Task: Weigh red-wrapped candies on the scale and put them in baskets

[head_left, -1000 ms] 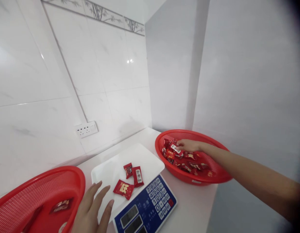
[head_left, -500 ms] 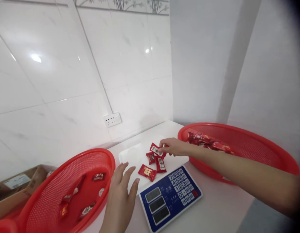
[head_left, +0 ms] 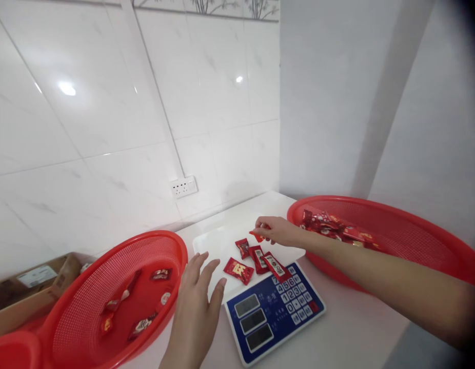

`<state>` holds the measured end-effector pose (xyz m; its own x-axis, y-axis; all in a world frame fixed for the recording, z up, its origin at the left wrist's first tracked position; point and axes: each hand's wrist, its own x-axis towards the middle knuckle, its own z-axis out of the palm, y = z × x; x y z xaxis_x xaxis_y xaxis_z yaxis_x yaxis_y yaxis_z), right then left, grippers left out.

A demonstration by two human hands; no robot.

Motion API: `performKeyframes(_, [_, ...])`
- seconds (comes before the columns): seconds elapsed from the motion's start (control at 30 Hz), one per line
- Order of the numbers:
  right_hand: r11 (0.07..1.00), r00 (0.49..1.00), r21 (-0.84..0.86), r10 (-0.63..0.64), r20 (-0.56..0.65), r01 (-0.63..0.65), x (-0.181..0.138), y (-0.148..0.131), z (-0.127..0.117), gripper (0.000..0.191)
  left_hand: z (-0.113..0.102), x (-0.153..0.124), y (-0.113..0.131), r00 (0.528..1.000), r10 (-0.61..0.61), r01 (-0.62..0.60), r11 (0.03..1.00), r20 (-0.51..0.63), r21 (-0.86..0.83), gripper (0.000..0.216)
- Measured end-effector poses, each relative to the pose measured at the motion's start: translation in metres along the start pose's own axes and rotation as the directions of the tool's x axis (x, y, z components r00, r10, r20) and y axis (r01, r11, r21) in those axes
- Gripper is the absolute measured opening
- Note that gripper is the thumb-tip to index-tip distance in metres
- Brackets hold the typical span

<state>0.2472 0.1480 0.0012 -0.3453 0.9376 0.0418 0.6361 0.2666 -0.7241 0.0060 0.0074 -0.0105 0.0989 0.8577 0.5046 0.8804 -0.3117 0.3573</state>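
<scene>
My right hand (head_left: 278,230) pinches a small red snack packet (head_left: 257,236) above the white pan (head_left: 218,247) of a digital scale (head_left: 274,312). Several other red packets lie close by: a small dark red one (head_left: 242,248), one with gold lettering (head_left: 238,270), and one with a white label (head_left: 258,259). Another white-labelled packet (head_left: 276,266) rests across the pan's front edge and overlaps the keypad. My left hand (head_left: 199,297) hovers at the pan's left side, fingers spread, holding nothing.
To the left is a red mesh basket (head_left: 72,307) with several packets at its bottom. A second red basket (head_left: 414,241), holding a pile of packets, stands on the right. Behind the left basket is a cardboard box (head_left: 64,271). A tiled wall with a socket (head_left: 184,187) rises behind the table.
The white-labelled packet that was under my right fingers now lies nearer, over the keypad's edge. My right hand now grips a different red packet. My left hand stays spread.
</scene>
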Motion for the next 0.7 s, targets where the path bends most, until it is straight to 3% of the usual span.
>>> performKeyframes(0.2, [0.928, 0.991, -0.352, -0.097, 0.087, 0.122, -0.015, -0.003, -0.002, 0.035, -0.002, 0.000, 0.001, 1.000, -0.003, 0.003, 1.000, -0.001, -0.006, 0.031])
performKeyframes(0.4, [0.886, 0.964, -0.442, -0.022, 0.264, 0.141, -0.046, -0.019, -0.002, 0.028, 0.000, 0.000, 0.001, 1.000, 0.001, -0.001, 1.000, 0.005, -0.009, 0.031])
performKeyframes(0.7, [0.875, 0.989, -0.478, -0.003, 0.147, 0.074, -0.031, -0.007, 0.013, 0.025, 0.003, 0.000, -0.002, 1.000, 0.027, -0.027, 1.000, -0.006, -0.008, 0.031])
